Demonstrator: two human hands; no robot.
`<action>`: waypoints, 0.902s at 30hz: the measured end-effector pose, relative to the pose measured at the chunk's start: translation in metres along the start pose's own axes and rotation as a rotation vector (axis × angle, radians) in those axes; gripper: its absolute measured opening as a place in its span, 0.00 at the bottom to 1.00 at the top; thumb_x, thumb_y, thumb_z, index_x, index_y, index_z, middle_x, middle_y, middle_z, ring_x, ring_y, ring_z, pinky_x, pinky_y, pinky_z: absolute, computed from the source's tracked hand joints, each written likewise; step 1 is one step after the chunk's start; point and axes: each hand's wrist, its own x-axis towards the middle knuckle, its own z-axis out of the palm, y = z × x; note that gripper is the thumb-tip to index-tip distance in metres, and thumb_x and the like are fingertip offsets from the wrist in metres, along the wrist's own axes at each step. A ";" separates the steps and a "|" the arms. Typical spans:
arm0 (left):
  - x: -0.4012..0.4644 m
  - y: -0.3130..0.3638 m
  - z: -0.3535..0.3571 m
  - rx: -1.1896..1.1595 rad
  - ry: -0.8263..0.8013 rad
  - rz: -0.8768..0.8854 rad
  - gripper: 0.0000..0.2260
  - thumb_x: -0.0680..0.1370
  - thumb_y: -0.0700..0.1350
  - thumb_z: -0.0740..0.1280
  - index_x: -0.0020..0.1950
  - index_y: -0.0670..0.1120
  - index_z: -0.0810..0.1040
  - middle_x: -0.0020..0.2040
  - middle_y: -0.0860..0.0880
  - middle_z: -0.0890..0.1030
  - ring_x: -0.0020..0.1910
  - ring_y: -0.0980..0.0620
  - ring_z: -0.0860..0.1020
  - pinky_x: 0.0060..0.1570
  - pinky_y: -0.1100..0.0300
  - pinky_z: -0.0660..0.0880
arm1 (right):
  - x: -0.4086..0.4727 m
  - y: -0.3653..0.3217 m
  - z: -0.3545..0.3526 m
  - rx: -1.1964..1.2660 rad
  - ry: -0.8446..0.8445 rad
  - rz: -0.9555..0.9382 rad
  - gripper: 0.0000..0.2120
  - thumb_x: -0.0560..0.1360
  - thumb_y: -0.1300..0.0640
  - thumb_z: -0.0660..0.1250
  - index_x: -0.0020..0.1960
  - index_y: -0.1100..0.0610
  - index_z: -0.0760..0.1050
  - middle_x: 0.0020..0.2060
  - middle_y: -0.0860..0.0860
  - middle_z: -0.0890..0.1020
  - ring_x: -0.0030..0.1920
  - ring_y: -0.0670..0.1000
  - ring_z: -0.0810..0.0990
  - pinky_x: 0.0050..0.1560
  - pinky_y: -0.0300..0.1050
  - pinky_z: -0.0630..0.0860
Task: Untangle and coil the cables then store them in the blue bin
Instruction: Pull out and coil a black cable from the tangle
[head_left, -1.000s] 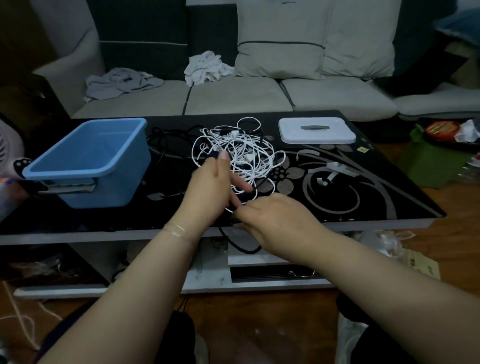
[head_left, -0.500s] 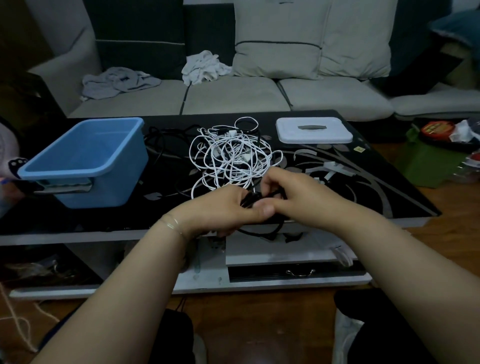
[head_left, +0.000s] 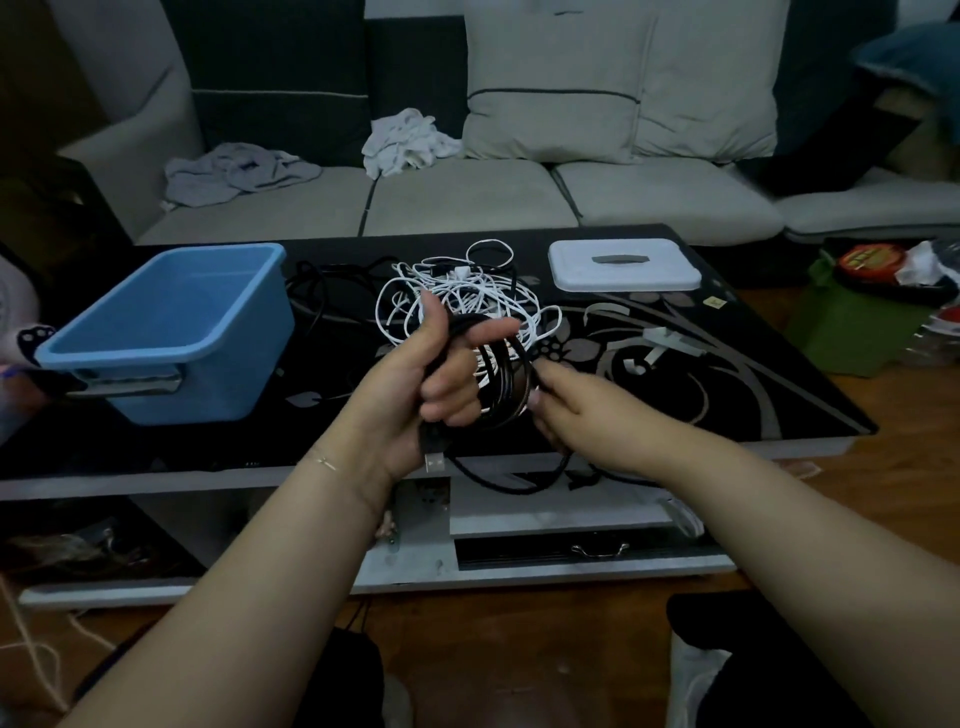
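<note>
Left hand (head_left: 436, 384) curls its fingers through a black USB cable (head_left: 506, 387), acting as a spool, plug dangling below the palm. Right hand (head_left: 563, 410) pinches the free strand, feeding it round. White cable tangle (head_left: 467, 291) waits behind; blue bin (head_left: 171, 332) sits left, empty.

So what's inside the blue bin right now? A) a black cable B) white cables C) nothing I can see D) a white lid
C: the blue bin shows only its bare inside; the black cable is looped in the left hand, the white cables lie tangled on the table, and the white lid sits there too.
</note>
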 end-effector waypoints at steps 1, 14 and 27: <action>0.001 -0.001 0.000 -0.061 0.003 0.011 0.29 0.79 0.60 0.50 0.51 0.39 0.82 0.22 0.55 0.72 0.13 0.60 0.60 0.18 0.70 0.58 | -0.001 -0.002 0.004 -0.043 -0.032 0.004 0.03 0.81 0.55 0.57 0.50 0.48 0.66 0.35 0.42 0.75 0.38 0.46 0.74 0.42 0.42 0.69; 0.005 -0.003 -0.002 -0.175 0.176 0.149 0.23 0.82 0.56 0.52 0.67 0.41 0.72 0.57 0.54 0.82 0.19 0.59 0.64 0.24 0.73 0.65 | -0.007 -0.012 0.012 -0.453 -0.126 -0.106 0.26 0.78 0.48 0.60 0.74 0.47 0.56 0.50 0.49 0.77 0.50 0.51 0.75 0.45 0.46 0.72; 0.005 -0.012 0.009 0.745 0.511 0.420 0.17 0.79 0.57 0.57 0.59 0.47 0.72 0.46 0.67 0.82 0.30 0.54 0.82 0.32 0.67 0.75 | -0.012 -0.027 0.019 -0.454 -0.189 -0.168 0.21 0.77 0.49 0.60 0.69 0.50 0.65 0.58 0.51 0.77 0.58 0.55 0.75 0.53 0.50 0.74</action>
